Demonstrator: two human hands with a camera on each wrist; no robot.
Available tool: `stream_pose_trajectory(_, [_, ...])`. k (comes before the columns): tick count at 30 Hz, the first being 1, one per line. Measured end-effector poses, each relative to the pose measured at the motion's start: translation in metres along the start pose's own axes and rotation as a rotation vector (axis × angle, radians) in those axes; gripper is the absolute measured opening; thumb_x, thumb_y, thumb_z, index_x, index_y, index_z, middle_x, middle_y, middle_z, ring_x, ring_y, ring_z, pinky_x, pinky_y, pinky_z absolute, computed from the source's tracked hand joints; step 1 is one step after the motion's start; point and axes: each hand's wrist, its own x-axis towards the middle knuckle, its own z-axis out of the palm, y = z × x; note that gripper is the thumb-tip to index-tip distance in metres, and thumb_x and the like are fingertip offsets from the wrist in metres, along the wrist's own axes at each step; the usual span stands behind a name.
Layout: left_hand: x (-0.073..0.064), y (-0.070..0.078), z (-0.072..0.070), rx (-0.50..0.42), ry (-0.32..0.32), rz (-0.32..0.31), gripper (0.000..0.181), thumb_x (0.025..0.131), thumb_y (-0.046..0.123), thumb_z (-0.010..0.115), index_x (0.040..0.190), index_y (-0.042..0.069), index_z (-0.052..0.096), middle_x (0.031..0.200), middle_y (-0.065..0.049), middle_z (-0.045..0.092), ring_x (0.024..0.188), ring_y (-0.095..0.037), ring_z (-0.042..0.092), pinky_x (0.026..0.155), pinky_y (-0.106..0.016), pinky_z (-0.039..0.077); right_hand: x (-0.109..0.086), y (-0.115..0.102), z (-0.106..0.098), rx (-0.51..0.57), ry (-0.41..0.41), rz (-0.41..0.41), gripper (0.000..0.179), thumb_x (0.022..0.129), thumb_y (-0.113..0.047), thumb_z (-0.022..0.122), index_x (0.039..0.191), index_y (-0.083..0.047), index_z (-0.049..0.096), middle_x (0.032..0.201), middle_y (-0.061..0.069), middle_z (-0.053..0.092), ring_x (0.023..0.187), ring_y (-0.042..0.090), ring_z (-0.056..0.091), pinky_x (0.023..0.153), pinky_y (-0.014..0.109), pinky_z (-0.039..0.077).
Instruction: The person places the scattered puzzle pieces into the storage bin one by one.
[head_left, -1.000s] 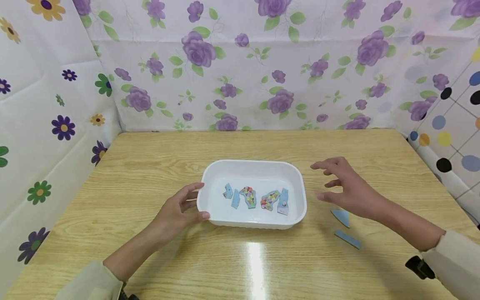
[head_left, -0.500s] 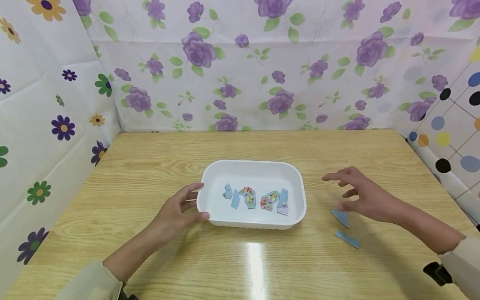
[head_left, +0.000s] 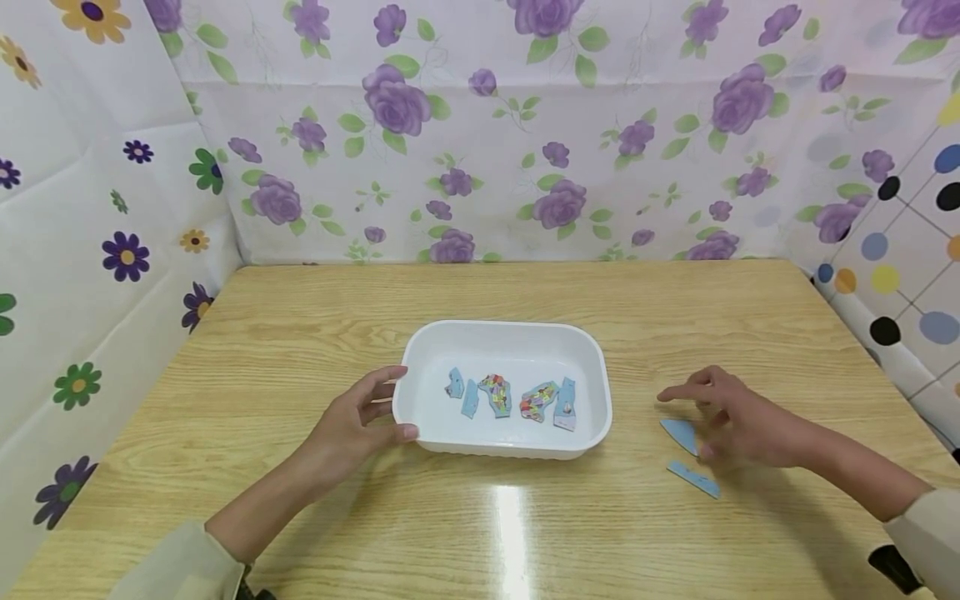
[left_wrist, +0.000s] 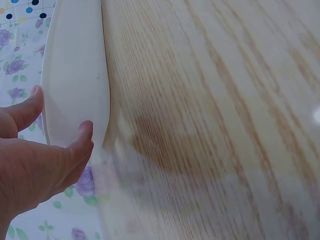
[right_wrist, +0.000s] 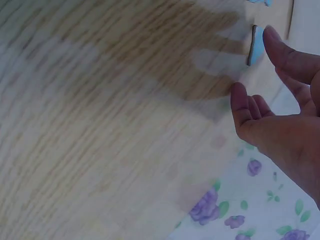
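A white plastic tub [head_left: 498,447] stands mid-table, its left end gripped by my left hand [head_left: 351,425]. In the left wrist view, that hand's thumb and fingers lie against the rim and outer wall of the tub [left_wrist: 77,65]. Right of the tub, my right hand [head_left: 750,423] hovers low by a blue curved-edge puzzle piece [head_left: 678,435], its thumb tip at the piece's right edge. Its fingers are loosely bent and hold nothing. Just in front lies a blue strip-shaped puzzle piece [head_left: 693,480]. The right wrist view shows a blue piece [right_wrist: 257,46] close to the thumb.
Inside the tub lie several puzzle pieces, among them two multicoloured ones, a left piece [head_left: 496,395] and a right piece [head_left: 538,401], and a blue one [head_left: 566,405]. Behind the wooden table [head_left: 300,333] hangs a flowered cloth [head_left: 480,150]; patterned cloths flank both sides.
My right hand has moved right and down, away from the tub's right side to the loose blue pieces. The left hand and the tub have stayed in place.
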Motion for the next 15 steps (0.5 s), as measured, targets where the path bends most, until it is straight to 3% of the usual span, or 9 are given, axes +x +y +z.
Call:
stream_pose_trajectory(4, [0.000,-0.001,-0.001,0.004,-0.003,-0.003,0.077,0.084,0.021,0.076,0.147,0.014,0.034,0.140,-0.015,0.044,0.130,-0.032,0.046,0.098,-0.038,0.049,-0.001,0.006,0.004,-0.016,0.008,-0.023,0.066,0.071,-0.009,0.084,0.131,-0.016,0.057,0.123,0.014,0.038,0.093,0.027,0.038,0.069,0.029,0.040])
stream_pose_trajectory(11, [0.000,-0.001,0.000,0.002,-0.010,-0.013,0.078,0.083,0.021,0.077,0.147,0.015,0.033,0.141,-0.015,0.043,0.131,-0.032,0.045,0.098,-0.038,0.049,0.001,0.018,0.015,-0.107,0.094,-0.174,0.066,0.063,-0.009,0.088,0.123,-0.021,0.064,0.117,0.006,0.044,0.093,0.021,0.035,0.065,0.027,0.032])
stream_pose_trajectory(15, [0.001,-0.001,-0.001,0.012,-0.003,-0.011,0.077,0.083,0.021,0.077,0.147,0.015,0.034,0.140,-0.015,0.044,0.130,-0.031,0.046,0.097,-0.038,0.049,0.002,0.022,0.018,-0.090,0.115,-0.194,0.063,0.063,-0.010,0.088,0.120,-0.022,0.066,0.117,0.003,0.043,0.094,0.018,0.032,0.065,0.028,0.031])
